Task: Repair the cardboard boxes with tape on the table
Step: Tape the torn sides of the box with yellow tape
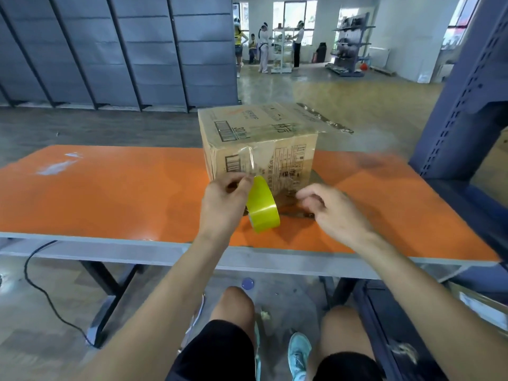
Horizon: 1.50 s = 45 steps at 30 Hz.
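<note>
Cardboard box (261, 149) stands on orange table (110, 193), toward far edge, right of middle; printed faces, one top flap (324, 119) sticking out to the right with crumpled tape along it. Clear tape strip (251, 160) runs down box's near face from its top edge to the left hand (225, 200). Left hand pinches yellow-green tape roll (264, 207) at its upper rim, just in front of box; roll tilted, lower rim close to table near the near edge, contact cannot be told. Right hand (332, 209) just right of roll, near box's bottom corner; fingers loosely curled, grasping nothing visible; blurred. Black cable (41, 287) on floor beneath table's left end.
</note>
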Each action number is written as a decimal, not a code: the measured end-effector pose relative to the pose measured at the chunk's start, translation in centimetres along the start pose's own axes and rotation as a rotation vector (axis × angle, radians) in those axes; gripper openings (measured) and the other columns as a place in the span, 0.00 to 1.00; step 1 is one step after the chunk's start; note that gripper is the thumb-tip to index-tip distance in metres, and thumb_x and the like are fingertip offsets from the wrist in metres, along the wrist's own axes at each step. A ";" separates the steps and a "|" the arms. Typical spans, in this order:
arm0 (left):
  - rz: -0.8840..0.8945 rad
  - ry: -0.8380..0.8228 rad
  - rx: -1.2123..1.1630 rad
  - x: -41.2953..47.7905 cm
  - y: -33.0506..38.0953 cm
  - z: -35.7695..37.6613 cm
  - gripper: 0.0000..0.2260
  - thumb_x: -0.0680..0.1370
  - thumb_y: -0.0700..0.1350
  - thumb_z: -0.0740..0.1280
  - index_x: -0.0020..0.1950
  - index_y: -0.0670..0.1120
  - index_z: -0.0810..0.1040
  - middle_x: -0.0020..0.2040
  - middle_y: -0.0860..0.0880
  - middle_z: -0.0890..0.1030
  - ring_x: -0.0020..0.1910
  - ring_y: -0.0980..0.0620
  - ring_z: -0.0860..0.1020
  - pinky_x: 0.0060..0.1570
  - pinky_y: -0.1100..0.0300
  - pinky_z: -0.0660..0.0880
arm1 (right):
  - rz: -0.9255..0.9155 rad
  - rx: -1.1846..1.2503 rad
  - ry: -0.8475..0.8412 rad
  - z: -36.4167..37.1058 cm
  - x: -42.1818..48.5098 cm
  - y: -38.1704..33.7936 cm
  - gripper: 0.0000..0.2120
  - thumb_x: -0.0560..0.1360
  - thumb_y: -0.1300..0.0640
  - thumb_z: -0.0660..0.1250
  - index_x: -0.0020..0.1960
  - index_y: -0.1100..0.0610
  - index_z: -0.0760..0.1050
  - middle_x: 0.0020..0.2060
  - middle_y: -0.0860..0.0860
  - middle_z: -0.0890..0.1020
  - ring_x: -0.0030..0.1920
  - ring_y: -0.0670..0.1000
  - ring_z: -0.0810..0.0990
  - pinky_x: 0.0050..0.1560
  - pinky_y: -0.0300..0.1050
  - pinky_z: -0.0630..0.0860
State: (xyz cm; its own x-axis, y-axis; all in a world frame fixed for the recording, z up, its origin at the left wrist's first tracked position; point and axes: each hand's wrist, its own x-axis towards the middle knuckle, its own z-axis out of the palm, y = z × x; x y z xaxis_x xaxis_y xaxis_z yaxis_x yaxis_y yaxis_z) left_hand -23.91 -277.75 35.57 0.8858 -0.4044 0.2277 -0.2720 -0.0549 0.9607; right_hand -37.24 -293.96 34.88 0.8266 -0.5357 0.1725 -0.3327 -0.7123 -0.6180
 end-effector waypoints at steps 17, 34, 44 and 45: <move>-0.054 -0.008 -0.133 0.3 -0.3 0.5 0.07 0.80 0.49 0.70 0.45 0.53 0.87 0.48 0.47 0.86 0.50 0.42 0.84 0.51 0.43 0.83 | 0.026 -0.685 -0.383 -3.7 0.5 2.6 0.30 0.76 0.69 0.59 0.71 0.42 0.69 0.65 0.47 0.71 0.66 0.54 0.68 0.62 0.53 0.74; -0.060 -0.053 -0.050 2.4 -0.1 -2.6 0.08 0.81 0.49 0.69 0.47 0.51 0.88 0.45 0.58 0.86 0.49 0.60 0.81 0.51 0.62 0.76 | -0.054 -0.084 -0.413 -5.9 1.0 -0.9 0.22 0.74 0.58 0.76 0.62 0.39 0.77 0.48 0.43 0.86 0.45 0.41 0.83 0.46 0.45 0.80; -0.120 -0.050 -0.165 2.8 -0.3 -1.9 0.08 0.79 0.47 0.72 0.43 0.45 0.86 0.41 0.52 0.83 0.43 0.53 0.80 0.45 0.53 0.79 | -0.137 0.036 -0.347 -7.2 2.6 0.8 0.25 0.78 0.68 0.66 0.54 0.37 0.81 0.42 0.55 0.81 0.40 0.58 0.77 0.37 0.53 0.71; -0.134 -0.043 -0.188 2.7 -0.3 -1.8 0.06 0.79 0.46 0.72 0.46 0.46 0.87 0.43 0.53 0.84 0.44 0.54 0.81 0.44 0.56 0.80 | -0.142 0.023 -0.335 -7.2 2.8 1.0 0.24 0.77 0.68 0.66 0.54 0.37 0.82 0.41 0.54 0.82 0.42 0.60 0.79 0.40 0.58 0.73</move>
State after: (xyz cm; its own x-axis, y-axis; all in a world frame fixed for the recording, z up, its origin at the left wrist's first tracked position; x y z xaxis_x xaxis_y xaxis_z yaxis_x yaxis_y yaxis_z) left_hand -20.73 -277.18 36.20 0.8911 -0.4441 0.0931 -0.0750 0.0583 0.9955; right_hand -38.48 -299.46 40.22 0.9678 -0.2517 -0.0007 -0.1972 -0.7565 -0.6236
